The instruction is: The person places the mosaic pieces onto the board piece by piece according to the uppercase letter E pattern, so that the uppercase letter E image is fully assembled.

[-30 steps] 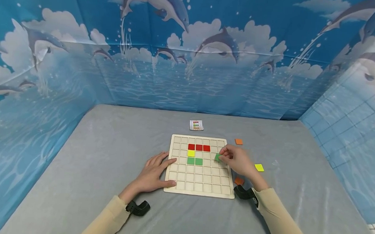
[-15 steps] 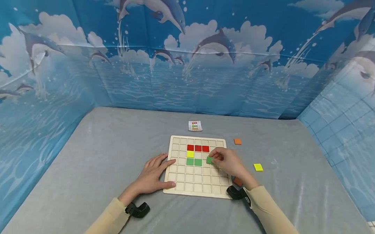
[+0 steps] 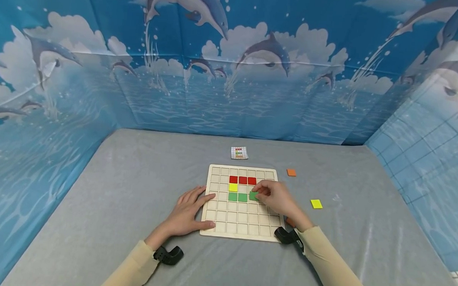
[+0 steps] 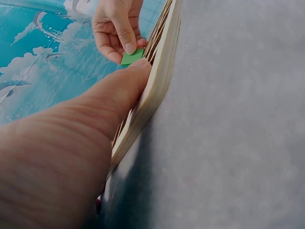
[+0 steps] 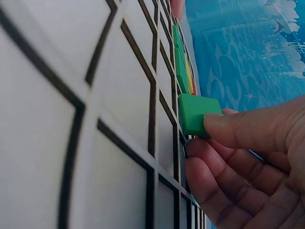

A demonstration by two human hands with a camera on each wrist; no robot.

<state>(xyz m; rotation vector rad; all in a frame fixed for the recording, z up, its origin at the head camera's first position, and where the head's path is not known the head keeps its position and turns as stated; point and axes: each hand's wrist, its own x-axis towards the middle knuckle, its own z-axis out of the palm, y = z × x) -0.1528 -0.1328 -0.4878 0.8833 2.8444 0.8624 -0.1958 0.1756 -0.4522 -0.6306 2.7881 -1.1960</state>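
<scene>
Clearly, our right hand [image 3: 274, 197] had its grip narrowed on a green tile [image 3: 253, 196], thumb against the face and curled fingers behind. We had the tile over the wooden board [image 3: 241, 222], just to the right of two seated green tiles [image 3: 243, 197]; the right wrist view showed it tilted, and we could not tell whether its lower edge touched. Our left hand [image 3: 185, 213] was spread wide, holding no tile, its thumb and forefinger resting on the board's left margin. To do this well, we judged, we needed that hand firm so the frame would not slide, the tile turned square to the ridges, its near edge lowered alongside the green pair, and then a light fingertip press to level it without nudging the neighbours. As for writing, we found none legible: the small card [image 3: 239, 153] beyond the board carried a coloured grid too small to make out in detail, the loose yellow tile [image 3: 316, 204] looked plain, and we could read no brand on the black wrist straps [image 3: 169, 255].
</scene>
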